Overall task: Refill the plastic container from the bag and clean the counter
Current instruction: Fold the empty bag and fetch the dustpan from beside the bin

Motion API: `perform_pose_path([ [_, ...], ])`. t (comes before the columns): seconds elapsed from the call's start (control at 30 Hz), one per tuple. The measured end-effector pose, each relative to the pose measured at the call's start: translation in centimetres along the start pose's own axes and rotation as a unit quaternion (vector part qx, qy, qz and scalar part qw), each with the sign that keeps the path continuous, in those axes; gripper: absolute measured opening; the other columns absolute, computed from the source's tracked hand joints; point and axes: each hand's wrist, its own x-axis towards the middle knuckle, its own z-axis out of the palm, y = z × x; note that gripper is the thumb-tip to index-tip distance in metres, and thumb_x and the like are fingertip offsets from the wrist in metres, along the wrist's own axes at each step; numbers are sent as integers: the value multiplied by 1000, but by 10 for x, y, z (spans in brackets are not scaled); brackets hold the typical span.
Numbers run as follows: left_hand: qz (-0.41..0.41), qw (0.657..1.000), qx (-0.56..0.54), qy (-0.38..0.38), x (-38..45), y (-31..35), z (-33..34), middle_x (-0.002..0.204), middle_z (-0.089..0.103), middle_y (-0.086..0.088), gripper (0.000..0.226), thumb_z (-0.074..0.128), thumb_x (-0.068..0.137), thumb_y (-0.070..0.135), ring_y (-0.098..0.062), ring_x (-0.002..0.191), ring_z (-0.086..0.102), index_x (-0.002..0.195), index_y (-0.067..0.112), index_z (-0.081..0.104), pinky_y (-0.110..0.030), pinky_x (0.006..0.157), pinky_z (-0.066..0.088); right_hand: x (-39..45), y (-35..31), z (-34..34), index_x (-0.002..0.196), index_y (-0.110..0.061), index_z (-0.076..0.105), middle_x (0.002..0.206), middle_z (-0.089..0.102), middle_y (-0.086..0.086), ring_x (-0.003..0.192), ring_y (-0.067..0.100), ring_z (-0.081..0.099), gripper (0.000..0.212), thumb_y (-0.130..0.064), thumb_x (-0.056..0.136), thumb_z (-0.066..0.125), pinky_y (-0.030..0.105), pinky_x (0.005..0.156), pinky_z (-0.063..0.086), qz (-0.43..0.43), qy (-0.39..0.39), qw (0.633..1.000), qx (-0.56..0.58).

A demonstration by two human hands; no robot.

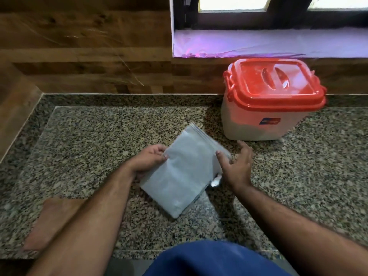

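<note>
Granite surface [99, 156] carries the pale bag [183, 172], lying slanted just in front of the red-lidded plastic container [266, 108]. Your left hand [147, 162] curls its grip round the bag's left edge; your right hand [237, 166], fingers spread, thumb touching the bag's right edge.

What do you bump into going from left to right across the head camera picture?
Brown cloth lying on the speckled granite counter → left hand → pale grey plastic bag → right hand → white plastic container with red lid.
</note>
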Motion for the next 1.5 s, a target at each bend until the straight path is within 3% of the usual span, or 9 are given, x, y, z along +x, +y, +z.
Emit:
perform_pose_path([
  [0.07,31,990,-138,4,-2,-1,2,128,74,-25,26,61,107,6,-31,99,77,133,5,63,-51,86,66,4,-11,2,153,-21,45,149,58,6,136,28,58,94,-57,77,88,49,109,53,87,-76,982,149],
  [0.17,80,960,-268,27,-4,-5,18,136,69,-27,37,57,106,-3,-31,109,74,143,-2,54,-46,94,65,9,-27,7,144,-10,57,135,74,14,126,40,69,76,-25,78,90,53,100,59,148,-279,887,336],
  [0.37,116,944,-305,49,-8,-23,35,131,75,-20,38,57,104,-9,-32,119,71,138,8,59,-44,99,62,16,-46,-6,137,-13,59,121,79,9,110,30,76,61,23,89,65,38,85,65,127,-362,862,332],
  [0.6,149,958,-243,28,-33,-35,22,130,75,-24,57,75,89,-8,-32,116,74,141,11,62,-47,97,62,20,-45,-13,140,-12,61,128,73,20,110,36,74,56,21,95,54,50,91,64,132,-400,849,320],
  [0.83,140,943,-254,164,-78,-46,46,93,83,-4,33,58,93,-21,-20,83,78,88,9,72,-34,64,65,-1,-52,-11,90,-4,68,112,75,22,98,35,74,21,15,88,60,44,77,68,196,-422,813,349],
  [0.93,136,928,-278,207,-103,-68,55,104,83,-12,55,50,85,-32,-25,97,79,62,12,72,-41,81,67,-11,-49,-2,84,-2,64,126,73,25,113,38,71,28,17,87,43,44,86,64,235,-462,783,344],
  [1.1,110,869,-333,348,-164,-117,84,112,81,-14,56,47,81,-32,-36,113,74,54,11,70,-50,94,63,-57,-60,13,101,-1,76,103,72,25,84,39,70,37,-28,98,51,41,75,56,287,-540,739,284],
  [1.33,115,782,-390,472,-284,-220,133,118,82,-9,52,38,79,-27,-37,129,68,60,10,69,-35,90,63,-150,-60,51,134,0,68,126,77,21,116,41,74,43,11,92,71,53,95,64,69,-760,643,60],
  [1.5,83,820,-384,417,-391,-286,171,131,76,-14,33,59,76,0,-22,108,72,107,11,62,-29,73,59,-238,-63,71,130,-1,69,125,78,20,115,37,76,48,11,85,79,50,92,64,-18,-823,568,-6],
])
